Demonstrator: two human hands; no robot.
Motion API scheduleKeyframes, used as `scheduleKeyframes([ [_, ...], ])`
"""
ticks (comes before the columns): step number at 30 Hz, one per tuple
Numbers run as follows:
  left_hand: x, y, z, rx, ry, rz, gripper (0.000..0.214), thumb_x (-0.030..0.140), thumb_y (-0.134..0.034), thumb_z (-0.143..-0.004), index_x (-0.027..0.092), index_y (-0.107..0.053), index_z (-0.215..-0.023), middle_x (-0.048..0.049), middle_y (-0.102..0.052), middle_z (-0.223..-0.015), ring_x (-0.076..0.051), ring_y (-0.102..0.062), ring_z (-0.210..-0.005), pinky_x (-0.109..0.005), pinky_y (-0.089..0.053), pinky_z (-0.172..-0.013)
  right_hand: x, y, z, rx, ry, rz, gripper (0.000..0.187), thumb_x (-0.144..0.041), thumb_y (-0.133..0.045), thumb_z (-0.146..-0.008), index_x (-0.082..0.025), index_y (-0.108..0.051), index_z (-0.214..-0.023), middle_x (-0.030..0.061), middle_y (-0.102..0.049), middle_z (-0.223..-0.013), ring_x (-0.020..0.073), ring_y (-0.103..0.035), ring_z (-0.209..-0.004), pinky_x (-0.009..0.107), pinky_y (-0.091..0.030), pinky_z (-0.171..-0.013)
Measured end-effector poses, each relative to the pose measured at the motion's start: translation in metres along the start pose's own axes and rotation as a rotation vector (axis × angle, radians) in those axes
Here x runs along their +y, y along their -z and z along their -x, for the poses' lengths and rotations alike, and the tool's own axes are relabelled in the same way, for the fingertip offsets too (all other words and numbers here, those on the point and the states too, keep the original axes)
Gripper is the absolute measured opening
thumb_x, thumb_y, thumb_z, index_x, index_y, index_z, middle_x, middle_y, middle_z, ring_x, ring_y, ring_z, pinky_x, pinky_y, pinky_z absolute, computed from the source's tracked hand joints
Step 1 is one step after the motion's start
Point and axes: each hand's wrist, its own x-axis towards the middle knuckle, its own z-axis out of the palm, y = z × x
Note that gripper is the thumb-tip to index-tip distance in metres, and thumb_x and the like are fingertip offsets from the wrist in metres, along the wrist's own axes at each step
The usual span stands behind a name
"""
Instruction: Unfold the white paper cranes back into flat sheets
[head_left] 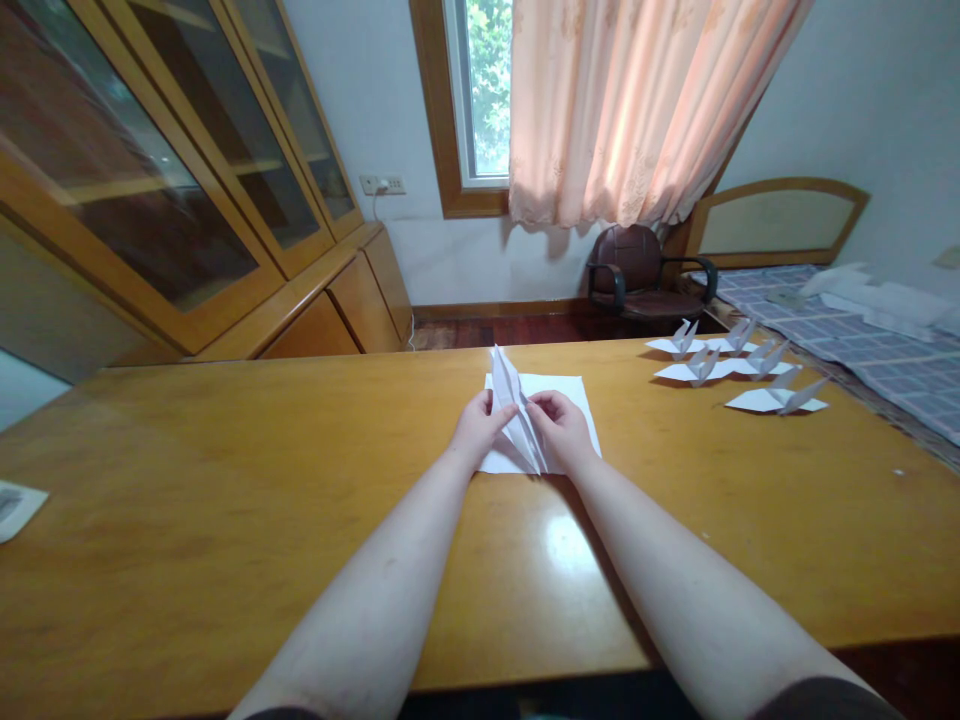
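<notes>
A partly folded piece of white paper (511,395), long and pointed at both ends, is held between my two hands. My left hand (480,428) grips its left side, thumb lying on the face of the paper. On its right edge, the fingers of my right hand (561,428) pinch the fold near the middle. Beneath it, flat white paper (574,395) lies on the wooden table (225,500). The undersides of the fingers are hidden.
Several folded paper cranes (780,398) stand at the table's back right. A printed paper (19,508) lies at the left edge. Beyond are a brown armchair (630,265), a bed (862,340) and a glass-door cabinet (247,150).
</notes>
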Motion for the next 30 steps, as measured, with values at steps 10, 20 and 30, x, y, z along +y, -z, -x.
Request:
scheduleKeyframes([
  [10, 0.0029, -0.0036, -0.0002, 0.055, -0.014, 0.122, 0.046, 0.031, -0.075, -0.06, 0.018, -0.045, -0.092, -0.0031, -0.067, -0.084, -0.019, -0.065, -0.076, -0.035, -0.052, -0.073, 0.0018, 0.001, -0.0041, -0.02, -0.116, -0.091, 0.024, -0.046, -0.063, -0.072, -0.022, -0.062, -0.072, 0.0003, -0.061, -0.068, 0.0163, -0.055, -0.065, 0.029, -0.044, -0.059],
  [20, 0.005, -0.0002, -0.0005, -0.022, 0.034, 0.146, 0.049, 0.031, -0.08, -0.055, 0.015, -0.053, -0.093, -0.0059, -0.07, -0.081, -0.02, -0.067, -0.072, -0.036, -0.052, -0.074, 0.0025, -0.0019, -0.0047, -0.08, -0.35, -0.374, 0.032, -0.049, -0.068, -0.065, -0.021, -0.057, -0.077, -0.0006, -0.062, -0.067, 0.0168, -0.057, -0.061, 0.03, -0.045, -0.06],
  [30, 0.0068, -0.0017, 0.0028, -0.074, 0.091, 0.165, 0.046, 0.032, -0.081, -0.055, 0.013, -0.063, -0.092, -0.0089, -0.071, -0.089, -0.02, -0.066, -0.079, -0.034, -0.05, -0.077, 0.0006, 0.0028, -0.0043, -0.107, -0.358, -0.224, 0.032, -0.042, -0.075, -0.059, -0.015, -0.064, -0.073, -0.0001, -0.06, -0.062, 0.0132, -0.049, -0.055, 0.026, -0.036, -0.054],
])
